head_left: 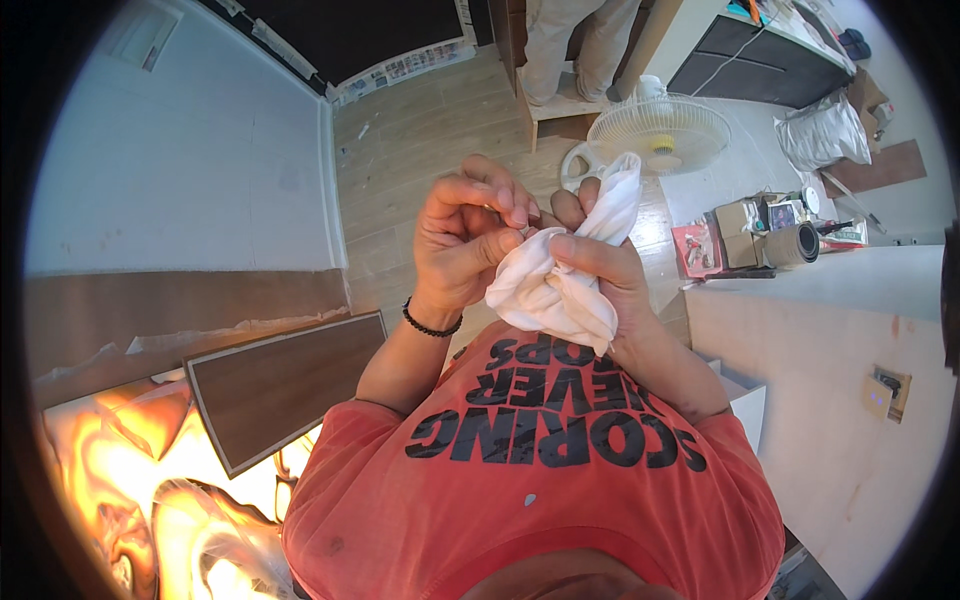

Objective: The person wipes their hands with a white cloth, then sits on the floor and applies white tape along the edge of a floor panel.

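In the head view, the white cloth (555,290) hangs bunched and twisted in front of the red shirt (550,500). The right hand (615,265) clamps it between thumb and curled fingers, one end poking up. The left hand (458,235) has thumb and fingertips pressed together just beside it; I can't tell what, if anything, they pinch. To my eye, a slackened right thumb might let the folds unroll, a hard tug could undo the twist, and a slip could drop it on the dusty-looking floor (385,200).
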`<action>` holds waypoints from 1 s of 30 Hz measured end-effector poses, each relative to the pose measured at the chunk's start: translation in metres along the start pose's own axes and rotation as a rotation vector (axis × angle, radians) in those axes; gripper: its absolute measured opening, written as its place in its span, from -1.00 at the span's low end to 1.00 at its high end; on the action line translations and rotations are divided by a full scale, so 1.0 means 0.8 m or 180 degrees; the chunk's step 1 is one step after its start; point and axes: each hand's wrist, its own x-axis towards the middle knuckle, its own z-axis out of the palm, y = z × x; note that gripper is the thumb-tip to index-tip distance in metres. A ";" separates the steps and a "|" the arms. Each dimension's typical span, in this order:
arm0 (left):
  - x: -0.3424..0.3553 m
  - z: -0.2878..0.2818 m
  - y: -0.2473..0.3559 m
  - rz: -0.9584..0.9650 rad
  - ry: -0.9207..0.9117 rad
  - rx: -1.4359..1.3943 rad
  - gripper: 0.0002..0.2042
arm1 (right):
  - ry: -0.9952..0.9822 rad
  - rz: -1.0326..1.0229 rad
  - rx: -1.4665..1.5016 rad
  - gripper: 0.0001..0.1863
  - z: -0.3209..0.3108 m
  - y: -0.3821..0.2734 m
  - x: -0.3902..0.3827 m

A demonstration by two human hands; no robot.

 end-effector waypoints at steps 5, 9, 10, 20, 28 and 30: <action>0.005 -0.004 -0.003 -0.0029 -0.0075 -0.0087 -0.57 | 0.0092 0.0105 0.0129 -0.57 0.003 0.000 0.003; 0.009 -0.008 -0.004 -0.0057 -0.0132 -0.0165 -0.57 | 0.0155 0.0236 0.0116 -0.61 0.010 -0.005 0.003; 0.009 -0.010 -0.005 -0.0059 -0.0145 -0.0172 -0.57 | 0.0168 0.0287 0.0093 -0.62 0.011 -0.006 0.004; 0.018 -0.025 0.008 -0.0219 -0.0513 -0.0052 -0.66 | 0.0311 0.0644 -0.0231 -0.74 0.017 -0.014 0.003; 0.016 -0.025 0.019 -0.0168 -0.0506 0.0339 -0.79 | 0.0363 0.0675 -0.0404 -0.76 0.018 -0.009 0.004; 0.014 -0.025 0.022 -0.0143 -0.0471 0.0439 -0.81 | 0.0357 0.0662 -0.0414 -0.75 0.018 -0.008 0.004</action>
